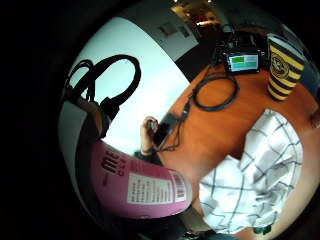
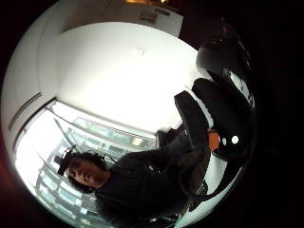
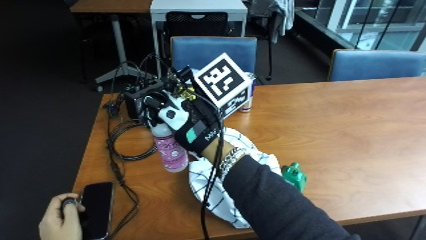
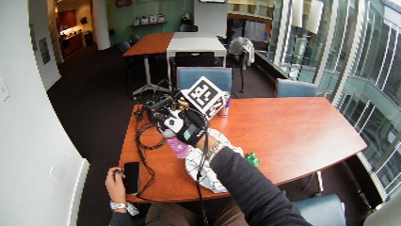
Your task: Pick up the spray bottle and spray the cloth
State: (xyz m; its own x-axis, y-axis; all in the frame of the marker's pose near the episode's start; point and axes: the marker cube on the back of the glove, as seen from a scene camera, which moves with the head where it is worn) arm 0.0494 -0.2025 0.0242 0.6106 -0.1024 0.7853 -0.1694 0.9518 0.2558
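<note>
My gloved right hand [image 3: 188, 128] grips the top of a pink spray bottle [image 3: 170, 153], fingers curled round its neck and head. The bottle is upright at the left edge of the white checked cloth [image 3: 202, 186]; I cannot tell whether its base touches the table. The little finger side palm view has the bottle's pink labelled body [image 1: 145, 187] close to the palm, with the crumpled cloth [image 1: 260, 175] on the wooden table beside it. In the wide outside view the hand [image 4: 182, 127] holds the bottle [image 4: 179, 147] next to the cloth [image 4: 202, 170].
A bare left hand [image 3: 60, 217] holds a black phone [image 3: 97, 202] at the table's front left corner. Black cables [image 3: 123, 142] coil behind the bottle. A striped cup [image 1: 282, 67] and a small screen [image 1: 243, 62] stand at the back. A green object [image 3: 293, 176] lies right of the cloth.
</note>
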